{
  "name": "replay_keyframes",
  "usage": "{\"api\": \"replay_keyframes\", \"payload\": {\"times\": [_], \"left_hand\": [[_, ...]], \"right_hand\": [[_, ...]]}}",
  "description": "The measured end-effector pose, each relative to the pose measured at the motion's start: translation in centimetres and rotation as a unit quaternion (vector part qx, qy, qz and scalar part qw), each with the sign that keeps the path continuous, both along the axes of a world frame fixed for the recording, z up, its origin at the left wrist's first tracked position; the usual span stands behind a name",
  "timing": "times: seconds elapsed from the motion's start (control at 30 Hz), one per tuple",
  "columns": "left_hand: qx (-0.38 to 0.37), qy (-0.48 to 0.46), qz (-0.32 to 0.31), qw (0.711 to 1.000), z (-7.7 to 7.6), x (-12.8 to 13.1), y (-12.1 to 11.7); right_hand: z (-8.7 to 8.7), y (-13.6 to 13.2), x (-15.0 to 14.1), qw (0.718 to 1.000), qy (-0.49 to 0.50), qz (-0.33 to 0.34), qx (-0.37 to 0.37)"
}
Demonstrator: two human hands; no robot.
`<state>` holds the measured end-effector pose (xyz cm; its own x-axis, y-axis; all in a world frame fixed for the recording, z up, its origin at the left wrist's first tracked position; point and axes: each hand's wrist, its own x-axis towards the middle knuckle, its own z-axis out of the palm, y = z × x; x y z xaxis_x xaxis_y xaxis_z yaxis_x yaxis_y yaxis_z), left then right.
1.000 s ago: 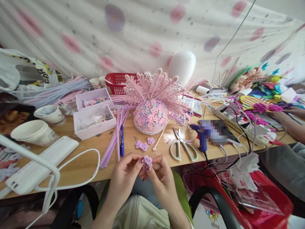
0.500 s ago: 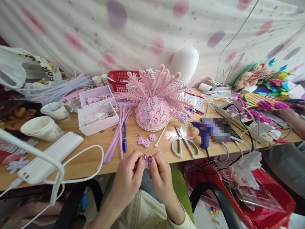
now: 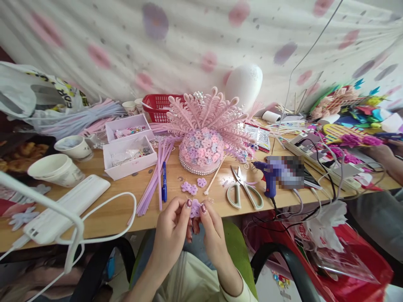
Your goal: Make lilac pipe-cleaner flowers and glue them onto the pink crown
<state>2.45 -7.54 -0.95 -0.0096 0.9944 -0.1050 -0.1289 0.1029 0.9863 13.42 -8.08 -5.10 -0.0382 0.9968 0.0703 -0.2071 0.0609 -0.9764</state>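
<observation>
Both hands, left hand (image 3: 171, 228) and right hand (image 3: 211, 226), are pinching the lilac flower piece (image 3: 195, 207) at the table edge (image 3: 126, 226), lifting it slightly higher than before, six o'clock from the pink headdress (image 3: 203, 130).

scissors (image 3: 244, 192), blue glue gun (image 3: 267, 176), red basket (image 3: 157, 105), paper cups (image 3: 59, 163)

Lilac pipe-cleaner flower (image 3: 195, 207), pink-and-lilac headdress (image 3: 203, 132), red basket (image 3: 157, 105), blue glue gun (image 3: 267, 176), pink-spotted white curtain (image 3: 189, 42).
</observation>
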Motion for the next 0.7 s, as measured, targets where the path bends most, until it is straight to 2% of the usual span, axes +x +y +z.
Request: {"api": "replay_keyframes", "payload": {"times": [0.17,0.27,0.37,0.57,0.63,0.7], "left_hand": [[-0.046,-0.094,0.007,0.994,-0.3,-0.1,0.0],[-0.056,-0.114,-0.007,0.992,-0.7,-0.3,0.1],[-0.023,-0.081,-0.029,0.996,-0.6,-0.5,0.2],[0.061,0.06,-0.058,0.995,0.8,-1.1,0.1],[0.064,0.065,-0.074,0.993,0.9,-1.3,0.2],[0.053,0.026,-0.085,0.995,0.6,-1.5,0.3]], "right_hand": [[0.2,0.0,0.1,0.999,-0.046,-0.011,0.02],[0.5,0.2,0.3,0.999,-0.043,-0.011,0.017],[0.7,0.2,0.3,0.999,-0.032,0.005,0.018],[1.0,-0.2,0.4,0.997,-0.063,-0.001,0.04],[1.0,-0.2,0.4,0.999,-0.043,0.006,0.029],[1.0,-0.2,0.3,1.0,0.0,0.004,0.013]]}}
